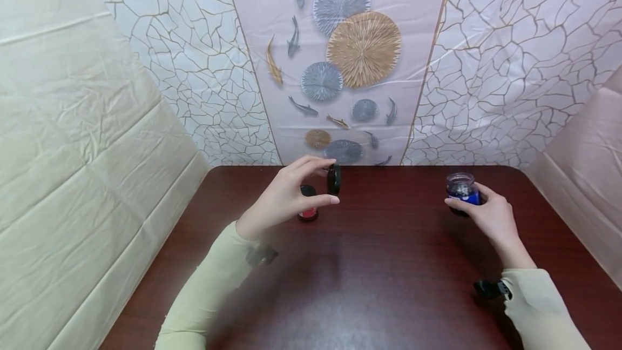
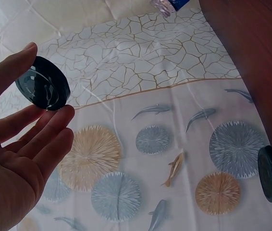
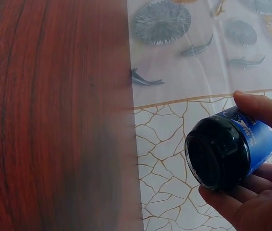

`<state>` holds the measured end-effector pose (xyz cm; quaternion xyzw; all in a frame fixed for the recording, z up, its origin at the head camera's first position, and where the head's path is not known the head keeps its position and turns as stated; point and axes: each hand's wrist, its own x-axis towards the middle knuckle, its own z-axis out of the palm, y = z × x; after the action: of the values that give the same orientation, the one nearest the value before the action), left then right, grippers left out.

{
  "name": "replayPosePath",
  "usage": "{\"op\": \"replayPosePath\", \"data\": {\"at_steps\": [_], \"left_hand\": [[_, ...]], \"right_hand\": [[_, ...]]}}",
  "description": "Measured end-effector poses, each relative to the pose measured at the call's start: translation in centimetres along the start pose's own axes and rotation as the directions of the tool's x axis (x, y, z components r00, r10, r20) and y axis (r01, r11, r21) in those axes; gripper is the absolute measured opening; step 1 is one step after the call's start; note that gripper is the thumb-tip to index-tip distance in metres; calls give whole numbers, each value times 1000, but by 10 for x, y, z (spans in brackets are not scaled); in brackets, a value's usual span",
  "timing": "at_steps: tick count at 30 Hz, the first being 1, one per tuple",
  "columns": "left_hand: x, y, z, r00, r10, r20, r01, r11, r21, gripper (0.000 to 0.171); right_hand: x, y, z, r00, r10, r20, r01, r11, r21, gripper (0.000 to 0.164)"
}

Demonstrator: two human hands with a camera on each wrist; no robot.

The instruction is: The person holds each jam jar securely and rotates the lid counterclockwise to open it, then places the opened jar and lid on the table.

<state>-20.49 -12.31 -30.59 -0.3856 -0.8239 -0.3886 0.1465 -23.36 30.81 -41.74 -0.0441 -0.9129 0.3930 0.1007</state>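
My left hand [image 1: 286,193] pinches a round black jar lid [image 1: 333,179] by its edge, thumb below and fingertips above. In the left wrist view the hollow underside of the lid [image 2: 42,84] shows. My right hand [image 1: 495,220] grips a glass jar [image 1: 464,190] with a blue label and dark contents, held above the table at the right; its mouth has no lid on it. The right wrist view shows the base of this jar [image 3: 217,154]. Partly hidden behind my left hand, a second jar [image 1: 308,213] with a black lid and red label stands on the table.
The dark reddish-brown table [image 1: 379,263] reaches back to a patterned cloth [image 1: 345,112] hanging behind it. Pale cloth walls [image 1: 97,166] stand at both sides. A small black camera [image 1: 488,289] sits at my right wrist.
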Motion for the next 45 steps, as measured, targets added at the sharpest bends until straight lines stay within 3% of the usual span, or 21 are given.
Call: {"op": "replayPosePath", "data": {"at_steps": [20, 35, 45], "left_hand": [[-2, -2, 0, 1000, -28, 9, 28, 1000, -3, 65], [-2, -3, 2, 1000, 4, 13, -4, 1000, 5, 64], [-2, -4, 4, 1000, 10, 10, -10, 1000, -6, 64]], "right_hand": [[4, 15, 5, 998, 37, 52, -38, 999, 17, 91], [6, 25, 5, 996, 49, 76, -48, 999, -20, 91], [6, 31, 6, 987, 72, 143, -71, 997, -8, 95]]}}
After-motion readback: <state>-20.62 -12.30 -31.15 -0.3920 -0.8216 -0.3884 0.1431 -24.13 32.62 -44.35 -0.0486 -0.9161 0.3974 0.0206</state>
